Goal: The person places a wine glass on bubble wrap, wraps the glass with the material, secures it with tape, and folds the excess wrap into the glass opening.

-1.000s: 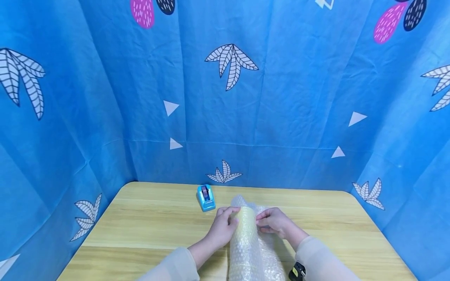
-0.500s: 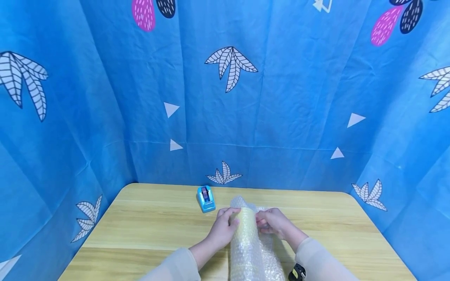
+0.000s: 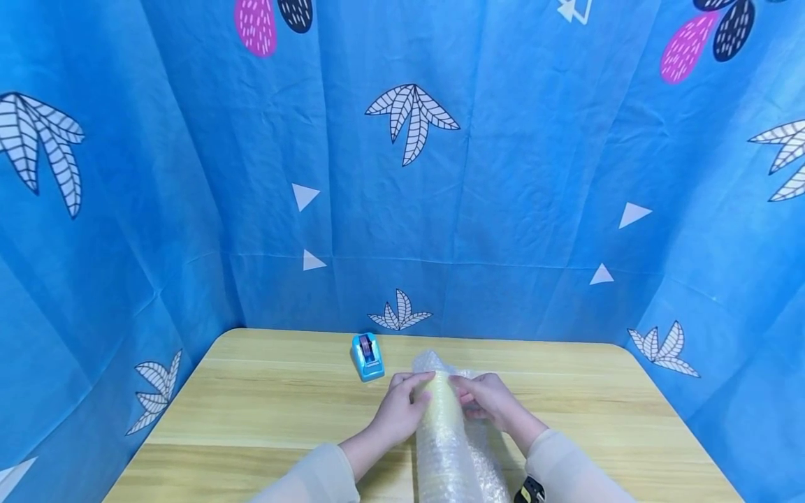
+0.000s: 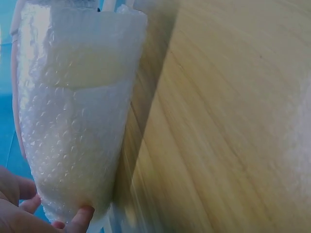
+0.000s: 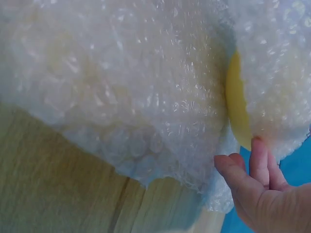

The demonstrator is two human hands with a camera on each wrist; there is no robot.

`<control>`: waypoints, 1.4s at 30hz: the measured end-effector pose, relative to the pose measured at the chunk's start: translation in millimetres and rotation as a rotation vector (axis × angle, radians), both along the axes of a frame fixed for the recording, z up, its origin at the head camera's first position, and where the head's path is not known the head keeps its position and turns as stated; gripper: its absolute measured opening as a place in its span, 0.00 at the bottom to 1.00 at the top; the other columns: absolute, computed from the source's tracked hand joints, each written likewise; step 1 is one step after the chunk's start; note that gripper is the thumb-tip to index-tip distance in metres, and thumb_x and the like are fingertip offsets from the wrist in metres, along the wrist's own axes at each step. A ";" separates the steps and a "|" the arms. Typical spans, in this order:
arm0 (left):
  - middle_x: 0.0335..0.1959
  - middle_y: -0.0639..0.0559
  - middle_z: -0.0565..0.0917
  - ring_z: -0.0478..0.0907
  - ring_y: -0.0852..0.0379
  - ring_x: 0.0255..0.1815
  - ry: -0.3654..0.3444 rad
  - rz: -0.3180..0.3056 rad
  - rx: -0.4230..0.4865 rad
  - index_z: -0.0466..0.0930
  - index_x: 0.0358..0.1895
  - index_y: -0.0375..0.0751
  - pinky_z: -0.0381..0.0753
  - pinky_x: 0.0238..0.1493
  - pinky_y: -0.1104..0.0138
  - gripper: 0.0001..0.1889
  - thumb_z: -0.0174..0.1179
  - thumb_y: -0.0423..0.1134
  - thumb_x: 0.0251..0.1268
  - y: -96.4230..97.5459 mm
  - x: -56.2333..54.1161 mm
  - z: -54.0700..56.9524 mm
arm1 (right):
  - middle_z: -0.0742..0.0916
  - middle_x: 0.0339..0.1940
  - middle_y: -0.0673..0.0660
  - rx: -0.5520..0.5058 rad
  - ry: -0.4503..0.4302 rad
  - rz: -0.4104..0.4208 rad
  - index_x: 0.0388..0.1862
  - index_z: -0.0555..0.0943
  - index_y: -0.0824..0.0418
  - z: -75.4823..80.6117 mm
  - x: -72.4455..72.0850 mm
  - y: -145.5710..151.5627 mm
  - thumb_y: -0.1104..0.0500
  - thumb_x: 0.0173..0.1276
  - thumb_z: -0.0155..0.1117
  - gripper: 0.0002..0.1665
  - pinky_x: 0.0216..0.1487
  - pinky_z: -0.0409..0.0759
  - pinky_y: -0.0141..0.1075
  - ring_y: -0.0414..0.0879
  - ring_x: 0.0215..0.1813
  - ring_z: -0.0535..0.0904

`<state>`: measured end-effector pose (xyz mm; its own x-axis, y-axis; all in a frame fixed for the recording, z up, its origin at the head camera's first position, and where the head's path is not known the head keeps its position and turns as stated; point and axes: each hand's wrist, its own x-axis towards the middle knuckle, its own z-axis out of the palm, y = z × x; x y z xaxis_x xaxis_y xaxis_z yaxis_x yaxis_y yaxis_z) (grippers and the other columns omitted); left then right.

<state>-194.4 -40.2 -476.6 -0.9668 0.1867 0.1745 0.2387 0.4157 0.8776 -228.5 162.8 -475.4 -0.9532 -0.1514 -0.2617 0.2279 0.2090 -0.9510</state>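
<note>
A long rolled bundle of clear bubble wrap point(image 3: 443, 447) lies on the table, pointing away from the body. Inside it is a yellow object point(image 5: 236, 104); its edge peeks out in the right wrist view, and the rest is covered by the wrap. My left hand point(image 3: 402, 406) holds the far end of the roll from the left, thumb and fingers around it. From the right, my right hand point(image 3: 493, 402) grips the wrap near that same end, its fingertips at the film's edge. A loose flap of bubble wrap point(image 3: 487, 464) spreads to the right, under my right forearm.
A blue tape dispenser point(image 3: 367, 357) stands on the wooden table point(image 3: 283, 391), beyond and left of the roll. A blue patterned curtain point(image 3: 402, 209) surrounds the table's back and sides. A black wristband point(image 3: 530, 491) is on the right wrist.
My right hand has shifted slightly left onto the top of the roll, closer to the left hand. The roll's near part has turned a little to the right. The left hand stays nearly in place.
</note>
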 end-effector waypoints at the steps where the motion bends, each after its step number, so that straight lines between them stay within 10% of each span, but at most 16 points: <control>1: 0.58 0.38 0.71 0.73 0.37 0.60 -0.001 -0.003 -0.005 0.78 0.65 0.45 0.72 0.65 0.42 0.19 0.57 0.33 0.72 0.2 -0.2 0.4 | 0.85 0.32 0.59 0.003 -0.002 -0.001 0.35 0.82 0.70 0.4 0.2 -0.5 0.48 0.68 0.68 0.23 0.47 0.86 0.49 0.49 0.35 0.84; 12: 0.63 0.34 0.71 0.74 0.36 0.61 -0.053 0.031 0.065 0.65 0.69 0.27 0.78 0.61 0.48 0.28 0.61 0.33 0.69 -0.5 -1.4 -2.8 | 0.83 0.30 0.59 0.017 -0.011 -0.031 0.30 0.81 0.69 2.2 1.7 -4.2 0.49 0.66 0.70 0.22 0.47 0.87 0.49 0.47 0.32 0.81; 31: 0.55 0.37 0.76 0.79 0.47 0.48 -0.186 0.008 0.179 0.71 0.64 0.33 0.86 0.45 0.58 0.25 0.64 0.38 0.68 -8.7 -9.0 -9.8 | 0.84 0.28 0.58 0.005 -0.048 0.018 0.37 0.79 0.71 1.8 4.5 -6.7 0.50 0.68 0.63 0.21 0.47 0.86 0.49 0.49 0.34 0.85; 42: 0.56 0.39 0.75 0.82 0.43 0.48 -0.166 -0.037 0.220 0.74 0.65 0.33 0.86 0.47 0.57 0.22 0.61 0.30 0.69 -10.6 -8.1 -6.8 | 0.76 0.19 0.50 -0.022 -0.078 0.034 0.21 0.69 0.56 -1.4 1.8 -3.3 0.52 0.66 0.58 0.17 0.37 0.84 0.38 0.42 0.26 0.76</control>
